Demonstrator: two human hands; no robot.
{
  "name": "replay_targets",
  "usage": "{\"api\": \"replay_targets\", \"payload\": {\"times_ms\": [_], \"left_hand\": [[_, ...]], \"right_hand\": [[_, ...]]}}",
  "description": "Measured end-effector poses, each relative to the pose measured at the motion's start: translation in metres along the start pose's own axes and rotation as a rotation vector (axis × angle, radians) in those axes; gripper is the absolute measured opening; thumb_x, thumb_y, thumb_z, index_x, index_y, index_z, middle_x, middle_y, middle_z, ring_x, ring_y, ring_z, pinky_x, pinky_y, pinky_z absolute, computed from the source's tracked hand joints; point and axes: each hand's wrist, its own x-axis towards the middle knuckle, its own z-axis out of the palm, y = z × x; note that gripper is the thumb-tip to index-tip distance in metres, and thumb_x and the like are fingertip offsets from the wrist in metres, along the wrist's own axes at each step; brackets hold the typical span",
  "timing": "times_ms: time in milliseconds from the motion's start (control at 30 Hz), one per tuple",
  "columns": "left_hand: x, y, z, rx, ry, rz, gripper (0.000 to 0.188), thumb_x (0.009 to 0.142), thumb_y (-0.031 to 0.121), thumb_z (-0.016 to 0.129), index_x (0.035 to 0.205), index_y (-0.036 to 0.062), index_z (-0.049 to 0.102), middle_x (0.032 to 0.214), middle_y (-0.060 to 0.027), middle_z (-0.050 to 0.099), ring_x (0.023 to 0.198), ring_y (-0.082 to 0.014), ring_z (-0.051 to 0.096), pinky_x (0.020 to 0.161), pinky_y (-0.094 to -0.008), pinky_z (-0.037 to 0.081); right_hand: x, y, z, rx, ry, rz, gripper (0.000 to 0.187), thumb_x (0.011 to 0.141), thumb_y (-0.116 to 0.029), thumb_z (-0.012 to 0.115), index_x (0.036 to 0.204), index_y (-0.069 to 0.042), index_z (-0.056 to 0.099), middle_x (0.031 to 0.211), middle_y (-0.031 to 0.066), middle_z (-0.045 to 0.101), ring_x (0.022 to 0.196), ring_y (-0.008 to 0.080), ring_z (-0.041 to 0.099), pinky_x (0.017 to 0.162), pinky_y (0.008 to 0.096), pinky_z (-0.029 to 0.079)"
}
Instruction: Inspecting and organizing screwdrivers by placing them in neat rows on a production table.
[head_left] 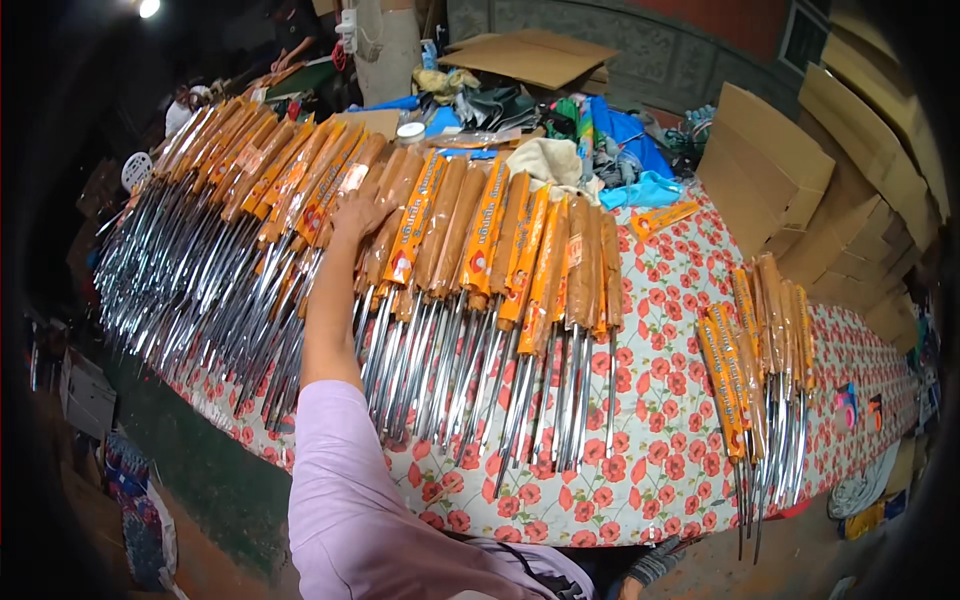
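My left arm [333,315], in a lilac sleeve, stretches over a long row of plastic-wrapped brown rolls with orange printed labels [480,232]. Thin shiny metal rods [440,370] stick out of their near ends. My left hand [358,214] lies on top of the rolls near the row's middle. Its fingers look apart, resting on the wrapping, and no roll is lifted. I do not make out my right hand. A dark grey knit piece with bare skin [632,590] shows at the lower edge; whose it is, I cannot tell.
A smaller bundle of such rolls [765,340] lies on the right, rods over the edge of the flowered tablecloth [655,460]. One loose orange wrapper [664,218] lies behind. Cardboard boxes [768,165] and heaped cloth [625,150] stand at the back. A person [295,35] is at far left.
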Motion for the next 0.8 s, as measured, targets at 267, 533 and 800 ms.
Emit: {"api": "replay_targets", "payload": {"times_ms": [267,533,800], "left_hand": [[-0.014,-0.016,-0.016,-0.141,0.141,0.177,0.075,0.094,0.066,0.053,0.153,0.0218,0.042,0.135,-0.0317,0.056,0.125,-0.049,0.054,0.107,-0.0505,0.044],[-0.028,0.027,-0.027,-0.07,0.29,0.525,0.059,0.098,0.043,0.059,0.146,0.011,0.05,0.139,-0.0256,0.056,0.127,-0.0427,0.054,0.107,-0.0509,0.044],[-0.258,0.302,-0.065,-0.62,-0.023,1.346,0.05,0.088,0.01,0.074,0.135,0.0057,0.06,0.126,-0.0182,0.065,0.116,-0.039,0.062,0.098,-0.0442,0.051]], "right_hand": [[-0.013,-0.012,-0.016,0.731,0.124,0.186,0.054,0.104,-0.029,0.058,0.143,0.007,0.049,0.146,0.0319,0.049,0.136,0.0346,0.049,0.113,0.0382,0.041],[-0.031,-0.023,-0.09,1.047,0.144,0.117,0.06,0.106,-0.033,0.051,0.15,0.006,0.039,0.145,0.03,0.047,0.132,0.0414,0.047,0.114,0.0441,0.034],[-0.019,-0.024,-0.129,1.247,-0.115,0.068,0.044,0.102,-0.036,0.055,0.126,0.002,0.058,0.117,0.0258,0.06,0.113,0.0426,0.057,0.098,0.0474,0.045]]}}
